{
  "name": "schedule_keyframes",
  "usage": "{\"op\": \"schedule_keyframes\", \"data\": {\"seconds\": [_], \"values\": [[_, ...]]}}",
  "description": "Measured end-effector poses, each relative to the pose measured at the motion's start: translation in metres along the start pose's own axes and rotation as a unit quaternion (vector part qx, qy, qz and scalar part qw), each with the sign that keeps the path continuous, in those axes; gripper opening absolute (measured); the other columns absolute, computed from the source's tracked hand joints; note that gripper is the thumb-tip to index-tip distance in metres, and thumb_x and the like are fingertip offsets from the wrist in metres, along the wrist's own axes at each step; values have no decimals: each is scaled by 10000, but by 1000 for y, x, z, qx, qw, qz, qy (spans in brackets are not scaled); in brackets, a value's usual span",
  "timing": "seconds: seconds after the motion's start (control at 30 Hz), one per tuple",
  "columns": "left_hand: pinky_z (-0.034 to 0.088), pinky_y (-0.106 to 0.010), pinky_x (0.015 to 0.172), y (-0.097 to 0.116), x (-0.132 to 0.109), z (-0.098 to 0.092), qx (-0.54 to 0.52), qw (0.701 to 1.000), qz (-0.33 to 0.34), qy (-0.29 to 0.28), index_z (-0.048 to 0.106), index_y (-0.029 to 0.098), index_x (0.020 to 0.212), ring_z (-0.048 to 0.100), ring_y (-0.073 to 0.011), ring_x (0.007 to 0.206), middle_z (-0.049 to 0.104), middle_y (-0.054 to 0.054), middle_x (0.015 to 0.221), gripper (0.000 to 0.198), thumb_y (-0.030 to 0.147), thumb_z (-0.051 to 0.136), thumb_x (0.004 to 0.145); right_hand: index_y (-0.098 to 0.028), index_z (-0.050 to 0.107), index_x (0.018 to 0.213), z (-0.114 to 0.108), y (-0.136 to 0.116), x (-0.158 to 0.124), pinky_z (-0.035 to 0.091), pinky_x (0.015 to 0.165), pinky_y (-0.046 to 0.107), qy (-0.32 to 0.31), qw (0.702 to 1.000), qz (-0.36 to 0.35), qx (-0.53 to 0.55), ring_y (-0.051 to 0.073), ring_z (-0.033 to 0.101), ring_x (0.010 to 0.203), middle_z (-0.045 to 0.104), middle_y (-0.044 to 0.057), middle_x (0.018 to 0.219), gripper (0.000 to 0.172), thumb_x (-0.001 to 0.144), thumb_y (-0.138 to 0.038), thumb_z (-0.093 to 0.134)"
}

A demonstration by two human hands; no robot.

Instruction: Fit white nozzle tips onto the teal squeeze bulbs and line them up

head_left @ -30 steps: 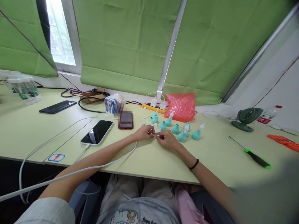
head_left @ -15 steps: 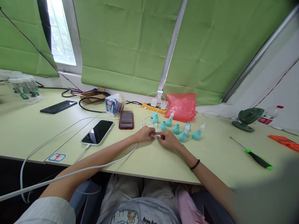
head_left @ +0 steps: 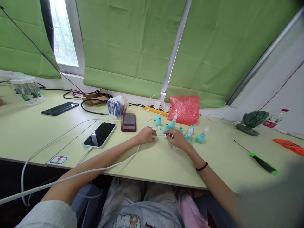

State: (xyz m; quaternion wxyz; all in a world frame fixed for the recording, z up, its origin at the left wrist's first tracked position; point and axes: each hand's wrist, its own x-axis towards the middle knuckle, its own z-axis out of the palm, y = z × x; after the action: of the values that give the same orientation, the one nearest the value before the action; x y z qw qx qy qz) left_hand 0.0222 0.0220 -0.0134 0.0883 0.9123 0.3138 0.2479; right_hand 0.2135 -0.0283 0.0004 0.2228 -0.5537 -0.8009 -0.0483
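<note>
Pinching translucent piece (head_left: pixel 154 137) in left hand (head_left: pixel 146 136), grip of right hand (head_left: pixel 177 138) unclear, teal bulbs (head_left: pixel 199 138)

"How is the bare left hand (head_left: pixel 146 135) posing?"
"It is holding its fingers curled inward."
"And the bare right hand (head_left: pixel 177 138)?"
"It is pointing leftward with bent fingers, standing apart."
"Behind them?"
"The bare left forearm (head_left: pixel 106 157) and bare right forearm (head_left: pixel 215 181) are slanting inward."

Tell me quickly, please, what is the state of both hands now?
Left hand: closed, apparently on a small whitish piece.
Right hand: curled beside small whitish parts; whether it holds one cannot be told.
</note>
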Motion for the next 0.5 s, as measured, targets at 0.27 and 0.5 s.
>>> {"op": "schedule_keyframes", "data": {"seconds": [0.27,0.5], "values": [[385,-232,656,2,-1,-1,21,1000,8,-1,580,170,861,530,-173,750,603,-42,824,259,200,537,607,-191,530,1028,6,0,-2,346,592,218,-43,997,18,-53,136,502,738,514,55,917,341,691,-207,485],[376,-246,696,4,-2,-3,22,999,27,6,494,209,996,514,-174,811,579,-24,869,345,186,504,652,-167,573,926,12,3,-2,346,657,243,-47,995,31,-80,163,490,822,489,61,917,250,707,-218,463]]}}
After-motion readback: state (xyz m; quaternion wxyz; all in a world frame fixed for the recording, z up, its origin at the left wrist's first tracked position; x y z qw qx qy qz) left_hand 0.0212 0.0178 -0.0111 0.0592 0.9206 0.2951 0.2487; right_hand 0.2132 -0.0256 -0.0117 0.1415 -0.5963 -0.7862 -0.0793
